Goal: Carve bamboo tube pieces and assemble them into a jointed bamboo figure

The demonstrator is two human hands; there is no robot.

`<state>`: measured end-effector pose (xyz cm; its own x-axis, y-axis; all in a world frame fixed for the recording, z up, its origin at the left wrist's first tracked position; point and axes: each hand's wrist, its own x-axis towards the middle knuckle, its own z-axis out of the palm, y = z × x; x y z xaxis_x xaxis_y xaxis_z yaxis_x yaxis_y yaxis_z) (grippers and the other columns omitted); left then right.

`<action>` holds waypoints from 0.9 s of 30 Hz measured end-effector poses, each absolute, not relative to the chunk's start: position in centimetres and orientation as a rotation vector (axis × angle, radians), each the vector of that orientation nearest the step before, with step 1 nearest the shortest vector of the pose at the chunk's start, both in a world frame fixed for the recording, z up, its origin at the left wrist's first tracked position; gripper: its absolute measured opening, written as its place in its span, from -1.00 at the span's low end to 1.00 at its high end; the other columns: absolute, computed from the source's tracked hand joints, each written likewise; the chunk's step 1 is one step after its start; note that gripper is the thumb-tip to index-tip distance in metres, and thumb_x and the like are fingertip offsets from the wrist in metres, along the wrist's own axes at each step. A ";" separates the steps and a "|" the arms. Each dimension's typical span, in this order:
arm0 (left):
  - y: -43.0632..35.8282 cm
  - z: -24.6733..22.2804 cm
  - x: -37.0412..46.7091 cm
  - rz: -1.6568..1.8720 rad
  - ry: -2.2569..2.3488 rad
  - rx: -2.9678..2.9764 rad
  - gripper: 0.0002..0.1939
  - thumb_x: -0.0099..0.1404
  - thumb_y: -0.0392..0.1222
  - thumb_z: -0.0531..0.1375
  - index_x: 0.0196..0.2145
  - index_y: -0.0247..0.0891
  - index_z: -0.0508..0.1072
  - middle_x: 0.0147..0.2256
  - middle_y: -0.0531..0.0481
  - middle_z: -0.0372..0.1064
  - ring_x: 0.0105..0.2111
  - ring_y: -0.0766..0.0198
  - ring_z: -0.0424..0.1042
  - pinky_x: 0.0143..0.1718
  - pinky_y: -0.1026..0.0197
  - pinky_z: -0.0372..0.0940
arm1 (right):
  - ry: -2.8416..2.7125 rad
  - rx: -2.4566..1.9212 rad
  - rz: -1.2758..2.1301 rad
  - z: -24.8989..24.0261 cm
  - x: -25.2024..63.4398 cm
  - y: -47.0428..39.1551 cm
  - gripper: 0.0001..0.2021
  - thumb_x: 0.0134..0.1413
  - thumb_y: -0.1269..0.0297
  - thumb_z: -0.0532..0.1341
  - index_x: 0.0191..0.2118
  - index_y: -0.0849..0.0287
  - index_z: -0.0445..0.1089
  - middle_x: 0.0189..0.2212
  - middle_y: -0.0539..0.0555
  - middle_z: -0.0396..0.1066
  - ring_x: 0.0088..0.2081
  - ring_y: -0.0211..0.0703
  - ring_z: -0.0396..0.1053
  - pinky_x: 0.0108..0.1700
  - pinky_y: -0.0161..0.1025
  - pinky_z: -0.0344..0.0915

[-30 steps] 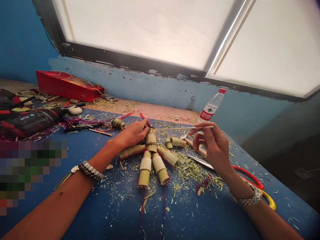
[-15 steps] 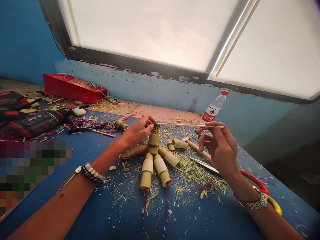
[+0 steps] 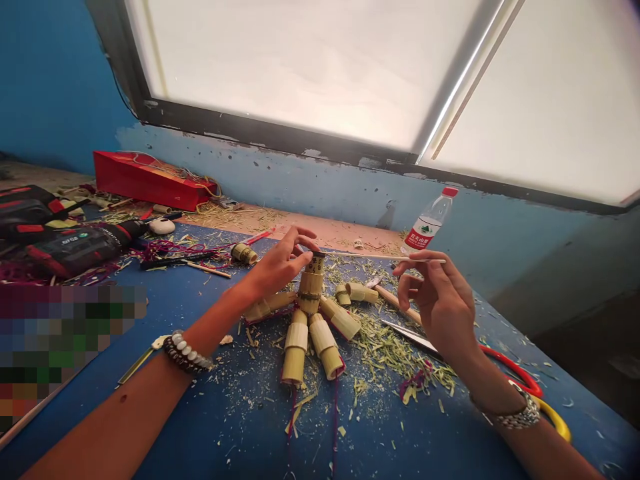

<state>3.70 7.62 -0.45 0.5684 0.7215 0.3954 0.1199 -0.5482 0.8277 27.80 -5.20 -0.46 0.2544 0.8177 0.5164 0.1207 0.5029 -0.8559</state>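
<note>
A jointed bamboo figure [image 3: 311, 283] stands on the blue tabletop, with a dark-topped head bearing black marks, stubby limbs and purple strings trailing from its legs. My left hand [image 3: 280, 265] pinches the head at its top edge with thumb and fingertips; the far fingers are partly hidden. Between thumb and fingers of my right hand [image 3: 445, 303] is a thin wooden stick [image 3: 373, 257], held nearly level. Its far end reaches the top of the head near my left fingertips. Bamboo pieces [image 3: 361, 293] lie just right of the figure.
Scissors [image 3: 515, 370] and a wooden-handled tool [image 3: 397, 303] lie around my right forearm. A water bottle [image 3: 427, 223] stands behind. Power drills [image 3: 83, 247] and a red box [image 3: 153, 181] occupy the left. A cutter [image 3: 137, 365] lies by my left wrist, and shavings [image 3: 387, 347] cover the tabletop.
The whole view has shifted slightly, so everything sits a little lower and further right. Both hands keep their places on the figure and the stick.
</note>
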 end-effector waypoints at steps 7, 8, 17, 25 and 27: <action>7.5 -0.3 3.6 0.961 0.664 1.973 -0.68 0.35 -0.28 0.07 0.04 -0.24 0.18 0.02 -0.26 0.45 -0.07 0.11 0.48 0.01 -0.03 0.36 | -1.236 -0.944 0.578 -0.5 27.6 -5.2 -0.83 0.36 0.10 0.08 -0.17 0.02 0.35 -0.35 0.02 0.43 -0.62 -0.31 0.24 -0.62 -0.27 0.20; 7.5 -0.3 3.6 0.953 0.657 1.945 -0.67 0.34 -0.26 0.08 0.05 -0.24 0.18 0.04 -0.28 0.44 -0.03 0.09 0.47 0.02 -0.04 0.36 | -1.228 -0.933 0.587 -0.5 27.7 -5.2 -0.83 0.36 0.11 0.08 -0.17 0.02 0.36 -0.35 0.02 0.43 -0.62 -0.31 0.24 -0.62 -0.27 0.19; 7.6 -0.4 3.7 0.841 0.594 1.750 -0.39 0.14 -0.24 0.36 0.09 -0.23 0.19 -0.10 -0.22 0.53 -0.06 0.04 0.54 -0.01 -0.04 0.40 | -1.230 -0.899 0.572 -0.4 27.9 -5.4 -0.85 0.34 0.11 0.12 -0.18 0.03 0.36 -0.36 0.01 0.45 -0.62 -0.30 0.25 -0.61 -0.27 0.19; 6.8 0.6 3.2 0.806 0.454 1.782 -0.29 0.09 -0.26 0.39 0.14 -0.20 0.18 -0.04 -0.16 0.46 -0.06 0.09 0.53 0.02 0.00 0.37 | -1.258 -0.884 0.433 3.8 28.5 -4.9 -0.82 0.30 0.08 0.22 -0.26 0.04 0.44 -0.49 -0.02 0.40 -0.64 -0.31 0.23 -0.65 -0.28 0.13; 6.7 0.8 3.0 0.797 0.428 1.832 -0.29 0.10 -0.26 0.39 0.14 -0.19 0.19 -0.04 -0.14 0.47 -0.04 0.11 0.51 0.05 0.01 0.34 | -1.299 -0.865 0.362 6.0 28.1 -4.7 -0.81 0.31 0.09 0.21 -0.28 0.03 0.44 -0.51 -0.01 0.40 -0.64 -0.28 0.25 -0.66 -0.26 0.12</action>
<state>3.00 6.68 0.77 0.7145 0.6209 0.3225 -0.0742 -0.3911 0.9173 28.06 -4.69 6.03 0.2689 0.6773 0.6848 0.2257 0.6469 -0.7284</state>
